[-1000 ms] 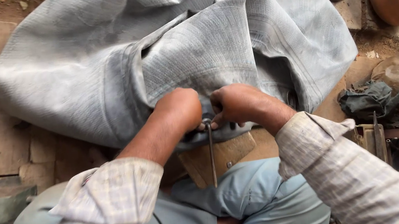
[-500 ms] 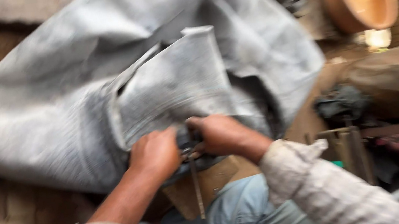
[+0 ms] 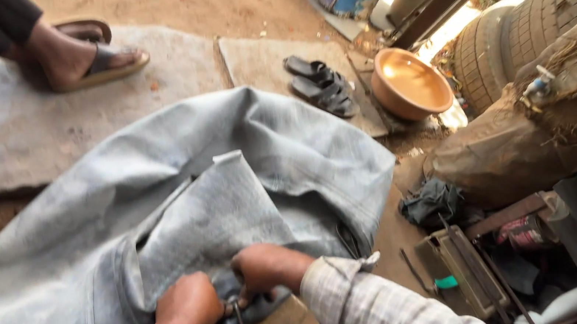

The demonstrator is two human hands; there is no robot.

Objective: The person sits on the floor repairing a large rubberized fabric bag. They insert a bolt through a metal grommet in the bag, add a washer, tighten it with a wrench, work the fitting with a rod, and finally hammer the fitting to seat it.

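A: What's changed vs a sec ago?

B: View mostly. Head has tipped up, so now there's floor beyond the work: a copper-coloured bowl (image 3: 410,83), a pair of sandals (image 3: 320,83), a tyre (image 3: 545,24) at far right, and another person's foot (image 3: 78,57) in a sandal at top left. Hands themselves are in about the same spot as before, close together at the near edge of the grey rubber sheet (image 3: 163,223).

A: So what does that mean for the work?

B: My guess: same step going on, no shift in hold. Only the look moved, not the job.

A: Grip?

B: Left hand (image 3: 190,303) is curled shut, knuckles up, pressing on the sheet edge. Right hand (image 3: 267,267) also closed, fingers bunched on the same edge. Between them a thin metal tool (image 3: 240,323) sticks down toward the lap; can't tell which hand really clamps it, top end is hidden.

A: Where's the sheet rel. to the hands?

B: Spreads up and away from them, big folded flap (image 3: 213,209) just above the knuckles. Near edge is right under both fists, touching.
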